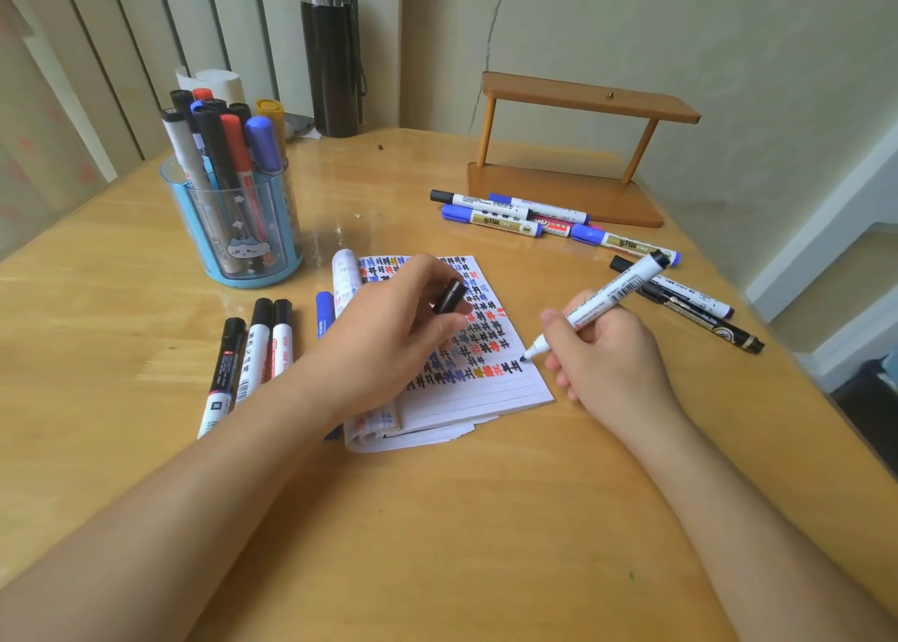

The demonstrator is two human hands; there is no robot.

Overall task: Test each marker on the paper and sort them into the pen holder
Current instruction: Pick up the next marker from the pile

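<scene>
Wood table (437, 520) fills most of the view, glossy top. Pale wall (680, 33) behind it, slatted panel (121, 58) past the back-left corner. Brown wooden stand (583, 101) sits at the back-right, against the wall. Tall black bottle (328, 58) at the back edge, mid. Blue pen holder (238, 233) near the left edge, packed w/ capped markers standing up: black, red, blue, yellow.

Notepad (486, 398) lies mid-table, page folded back, rows of black/blue/red test marks covering most of it.

My L hand (384, 330) rests on the pad, fingers pinching a black cap (449, 296). My R hand (602, 349) grips an uncapped white marker (612, 291), tip down at the pad's right edge by the last mark; can't tell if it touches.

Three capped markers (260, 345) lie side by side left of the pad. A blue one (324, 311) is half hidden by my L hand & the pad. More loose ones (505, 211) lie in front of the stand, and a few (690, 301) near the right edge.
</scene>
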